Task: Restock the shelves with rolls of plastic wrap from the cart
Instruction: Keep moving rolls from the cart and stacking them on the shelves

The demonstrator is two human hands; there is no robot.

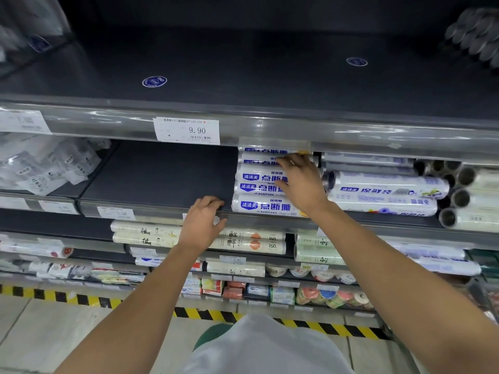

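Several white rolls of plastic wrap (259,184) with blue labels lie stacked side by side on the middle shelf (162,179). My right hand (302,182) lies on top of the stack with its fingers spread over the back rolls. My left hand (202,220) rests on the shelf's front edge just left of the front roll (266,206), its fingers curled over the lip and holding nothing. The cart is out of view.
More rolls (383,190) and end-on tubes (459,195) fill the shelf's right side. Bagged goods (46,168) lie at the left. A dark top shelf (243,71) carries a 9.90 price tag (186,130). Lower shelves hold other rolls. Yellow-black tape (81,299) marks the floor.
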